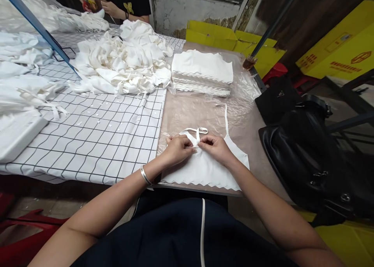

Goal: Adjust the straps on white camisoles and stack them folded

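Note:
A white camisole-like garment [216, 167] with a scalloped hem lies flat at the table's near edge. One thin strap [226, 119] stretches away from its right side; the other strap [198, 131] curls in a loop between my hands. My left hand [179, 148], a silver bangle on its wrist, pinches the garment's top edge near the loop's base. Just to the right, my right hand [214, 147] pinches the strap's base with thumb and forefinger. The fingertips hide the exact spot where strap and fabric meet.
Beyond the garment sits a neat stack of white garments [203, 70] on clear plastic. A heap of crumpled white garments [122, 60] covers the checked cloth [117, 123] at left. A black bag [304, 158] lies at right. Across the table, a person's hands [112, 9] hold scissors.

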Demonstrator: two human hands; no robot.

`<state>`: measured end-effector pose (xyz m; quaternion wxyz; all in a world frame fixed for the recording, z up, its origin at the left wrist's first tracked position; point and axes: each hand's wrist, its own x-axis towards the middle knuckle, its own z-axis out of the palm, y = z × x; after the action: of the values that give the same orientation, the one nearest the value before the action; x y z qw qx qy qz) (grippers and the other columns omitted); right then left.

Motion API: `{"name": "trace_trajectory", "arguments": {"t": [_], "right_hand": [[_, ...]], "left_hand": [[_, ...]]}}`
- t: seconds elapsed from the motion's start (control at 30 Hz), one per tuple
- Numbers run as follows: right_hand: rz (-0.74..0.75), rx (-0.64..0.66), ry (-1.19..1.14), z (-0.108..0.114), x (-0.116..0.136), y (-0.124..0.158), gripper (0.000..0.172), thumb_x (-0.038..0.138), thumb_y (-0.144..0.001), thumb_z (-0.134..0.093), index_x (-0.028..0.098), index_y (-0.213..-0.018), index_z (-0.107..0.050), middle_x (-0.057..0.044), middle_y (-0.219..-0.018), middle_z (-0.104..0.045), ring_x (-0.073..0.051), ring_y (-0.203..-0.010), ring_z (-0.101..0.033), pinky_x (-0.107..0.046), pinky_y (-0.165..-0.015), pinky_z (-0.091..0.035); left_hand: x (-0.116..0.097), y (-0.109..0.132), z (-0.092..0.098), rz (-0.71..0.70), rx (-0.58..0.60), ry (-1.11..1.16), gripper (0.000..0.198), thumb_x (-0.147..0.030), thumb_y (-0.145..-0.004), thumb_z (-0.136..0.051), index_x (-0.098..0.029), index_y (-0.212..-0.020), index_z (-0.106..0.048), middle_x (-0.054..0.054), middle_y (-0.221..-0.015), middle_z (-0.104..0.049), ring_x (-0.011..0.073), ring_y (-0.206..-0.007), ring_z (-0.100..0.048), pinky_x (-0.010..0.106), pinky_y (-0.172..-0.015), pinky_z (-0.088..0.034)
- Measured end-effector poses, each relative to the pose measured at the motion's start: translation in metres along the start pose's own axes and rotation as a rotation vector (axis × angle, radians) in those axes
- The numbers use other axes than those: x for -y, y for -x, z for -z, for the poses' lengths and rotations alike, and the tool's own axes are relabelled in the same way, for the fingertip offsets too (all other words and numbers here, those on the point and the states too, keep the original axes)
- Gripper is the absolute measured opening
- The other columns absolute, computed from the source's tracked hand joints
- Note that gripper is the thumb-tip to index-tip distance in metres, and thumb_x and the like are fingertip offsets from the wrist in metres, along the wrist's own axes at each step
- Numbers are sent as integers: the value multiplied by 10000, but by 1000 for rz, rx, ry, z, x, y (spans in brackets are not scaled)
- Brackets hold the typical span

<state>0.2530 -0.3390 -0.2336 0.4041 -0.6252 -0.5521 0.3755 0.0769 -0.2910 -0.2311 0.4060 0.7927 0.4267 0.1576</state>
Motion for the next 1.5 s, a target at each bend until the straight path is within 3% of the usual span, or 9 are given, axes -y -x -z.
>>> {"name": "trace_trajectory", "arguments": {"t": [0.67, 0.9, 1.0, 1.1, 1.17, 1.23, 1.33, 1.5], "right_hand": [[5, -25, 18, -13, 2, 4, 140, 323, -673, -674, 191, -653, -635, -16, -736, -590, -154, -687, -520, -291, -649, -426], [-241, 122, -250, -14, 15, -4, 245, 313, -628, -740, 186, -774, -589, 17, -718, -621, -137, -681, -572, -268, -653, -440], [-372, 111, -399, -15, 24, -17, 390, 218, -590, -786, 209, -892, -539, 24, -760, -663, -142, -699, -615, -259, -649, -465], [-469, 50, -558, -12, 32, -41, 404, 123, -625, -761, 228, -896, -480, 26, -746, -671, -138, -673, -620, -261, -645, -492], [-505, 42, -642, -8, 38, -60, 355, 82, -681, -709, 232, -893, -468, 15, -746, -684, -144, -672, -625, -286, -669, -524], [-525, 67, -655, -5, 45, -81, 311, 57, -728, -666, 230, -899, -472, -1, -761, -701, -149, -674, -633, -301, -669, -543], [-554, 178, -593, -2, 58, -108, 239, 44, -796, -605, 215, -914, -487, -36, -783, -718, -155, -709, -666, -286, -661, -551], [-577, 453, -384, -7, 75, -141, 182, 100, -819, -640, 187, -940, -536, -85, -846, -741, -179, -777, -713, -298, -687, -571]], "left_hand": [[-1, 0, -3, -4, 4, -34, 211, -250, -808, -665, -152, -642, -578, 20, -815, -658, 217, -927, -553, 495, -965, -275], [6, 1, -2, -83, 40, -154, 167, -291, -830, -654, -161, -728, -626, 60, -896, -658, 261, -982, -548, 489, -927, -315], [2, 10, -3, -120, -32, -283, 88, -245, -841, -631, -170, -869, -670, 103, -1010, -666, 296, -1028, -548, 528, -952, -330], [4, 29, -7, -305, -180, -482, 311, -188, -881, -561, -194, -1184, -629, 154, -1319, -579, 342, -1239, -467, 585, -1086, -232], [12, 43, -11, -503, -109, -554, 399, -268, -934, -515, -234, -1330, -552, 122, -1464, -483, 334, -1373, -364, 561, -1150, -166], [23, 56, -13, -644, 50, -572, 473, -436, -967, -461, -263, -1406, -493, 77, -1516, -438, 319, -1430, -305, 529, -1172, -160], [36, 68, -12, -673, 180, -576, 600, -590, -961, -365, -282, -1473, -415, 49, -1539, -408, 309, -1455, -277, 516, -1186, -140], [37, 72, -8, -657, 190, -585, 601, -612, -956, -351, -335, -1489, -378, 22, -1550, -384, 292, -1470, -253, 521, -1198, -92]]}}
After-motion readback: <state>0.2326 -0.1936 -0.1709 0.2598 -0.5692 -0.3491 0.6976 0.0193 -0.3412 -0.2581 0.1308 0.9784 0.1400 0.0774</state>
